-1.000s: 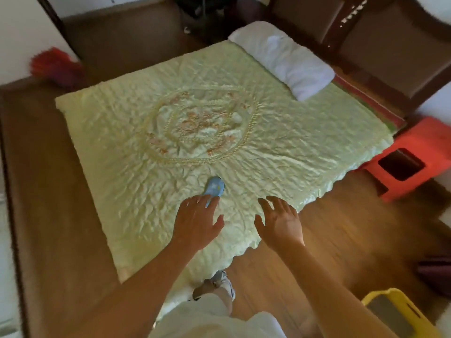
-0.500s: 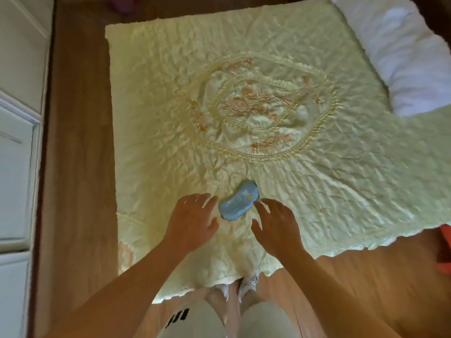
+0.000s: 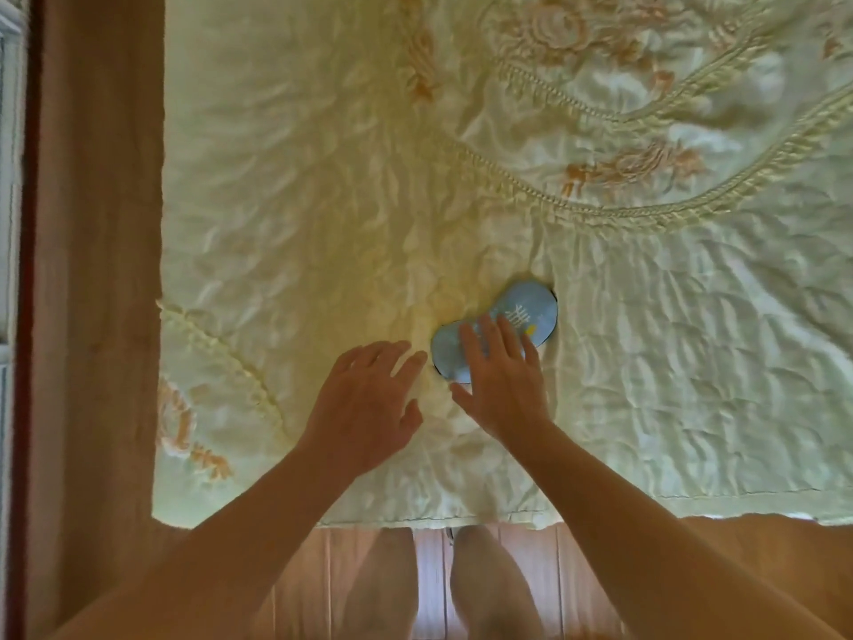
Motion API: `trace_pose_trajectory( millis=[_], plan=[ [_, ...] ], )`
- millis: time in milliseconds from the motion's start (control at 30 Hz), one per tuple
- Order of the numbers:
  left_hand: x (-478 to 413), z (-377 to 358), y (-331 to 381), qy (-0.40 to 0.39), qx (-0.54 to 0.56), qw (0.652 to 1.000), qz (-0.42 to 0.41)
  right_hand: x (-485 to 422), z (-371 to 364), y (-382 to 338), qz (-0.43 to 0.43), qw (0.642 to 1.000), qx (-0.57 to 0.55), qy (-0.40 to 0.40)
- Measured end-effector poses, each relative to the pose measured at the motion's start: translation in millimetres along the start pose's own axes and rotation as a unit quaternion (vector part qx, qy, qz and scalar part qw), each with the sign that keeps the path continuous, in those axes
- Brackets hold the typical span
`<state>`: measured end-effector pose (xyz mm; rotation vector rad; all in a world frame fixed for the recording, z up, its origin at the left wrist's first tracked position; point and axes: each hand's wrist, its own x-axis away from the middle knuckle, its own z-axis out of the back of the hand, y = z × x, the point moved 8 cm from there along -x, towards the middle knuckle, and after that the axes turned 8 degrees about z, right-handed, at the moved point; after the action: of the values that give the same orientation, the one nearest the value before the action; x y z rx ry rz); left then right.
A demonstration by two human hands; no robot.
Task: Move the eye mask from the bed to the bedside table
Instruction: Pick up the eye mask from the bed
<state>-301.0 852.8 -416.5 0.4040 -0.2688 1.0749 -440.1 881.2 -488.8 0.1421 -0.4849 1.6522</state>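
Where pale-green quilted bedspread [image 3: 323,214] lies, we see right hand [image 3: 501,381] fingers [image 3: 510,334] spread flat on light-blue fabric eye mask [image 3: 531,311]; left hand [image 3: 364,404] open beside.

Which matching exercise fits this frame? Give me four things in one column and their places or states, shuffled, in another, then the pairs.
1. eye mask
2. left hand
3. right hand
4. bedspread

A. open, fingers lying across the blue fabric
B. pale green, wrinkled, with peach embroidery
C. open, just left of the mask, nothing in it
D. blue, flat on the bed, partly covered

Pairs: 1-D, 2-C, 3-A, 4-B
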Motion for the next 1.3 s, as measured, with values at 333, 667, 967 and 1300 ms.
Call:
trace_pose_trajectory(
  millis=[333, 667, 967, 1300],
  plan=[
    [-15, -20, -16, -0.001, 0.086, 0.993, 0.081, -17, -4, 4, 0.042, 0.993, 0.037, 0.104],
    [-22, 55, 4, -0.094, 0.451, 0.876, 0.142, -4, 101, 31, -0.066, 0.922, -0.379, 0.054],
    [10, 212, 28, -0.138, 0.674, 0.718, 0.106, 22, 315, -15, -0.054, 0.781, -0.615, 0.095],
    [73, 337, 59, -0.120, 0.704, 0.699, 0.040, 54, 457, -63, -0.038, 0.725, -0.676, 0.125]
  ],
)
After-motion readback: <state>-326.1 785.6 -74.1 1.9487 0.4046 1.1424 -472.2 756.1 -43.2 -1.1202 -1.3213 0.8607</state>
